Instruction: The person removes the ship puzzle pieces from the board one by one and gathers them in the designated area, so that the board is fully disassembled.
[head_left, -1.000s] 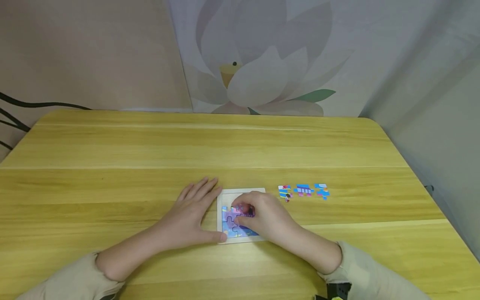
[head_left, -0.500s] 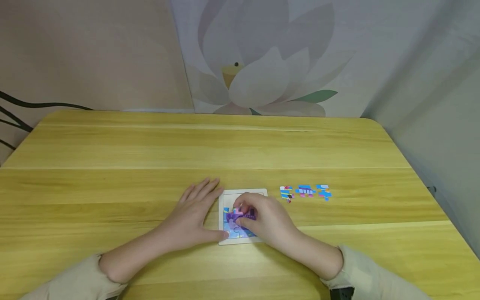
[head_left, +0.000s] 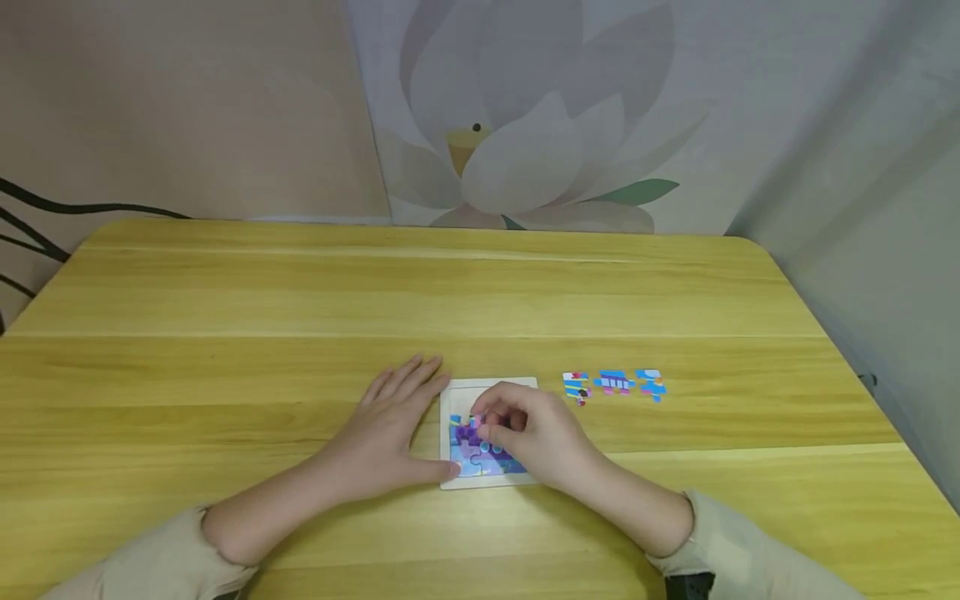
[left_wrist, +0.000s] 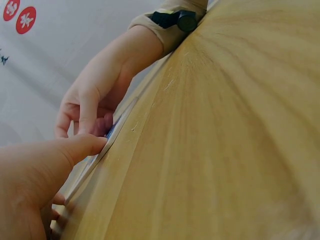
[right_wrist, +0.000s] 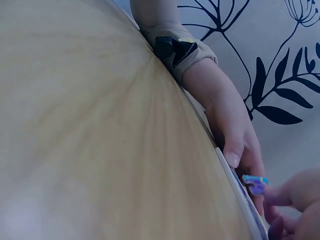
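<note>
My left hand (head_left: 382, 429) lies spread at the left of a small white-framed jigsaw puzzle (head_left: 488, 482). Its thumb rests on the frame's lower left corner, and its fingers reach along the left side. Over the puzzle, my right hand (head_left: 543, 433) pinches a blue and purple puzzle piece (right_wrist: 256, 185) between thumb and fingers. In the right wrist view that piece is tilted and stands up above the frame. Blue and purple pieces fill the lower part of the tray, while a pale bare strip shows along its top. My right hand hides part of the puzzle's right side.
Three loose puzzle pieces lie in a row to the right of the frame: a left one (head_left: 576, 387), a middle one (head_left: 614, 382) and a right one (head_left: 651, 385). The wooden table (head_left: 337, 283) reaches back to a curtain with a flower print (head_left: 525, 158).
My right fingers have shifted and the pinched piece has tilted, so more of the lower pieces shows. My left hand keeps its place on the frame. The whole view has drifted slightly.
</note>
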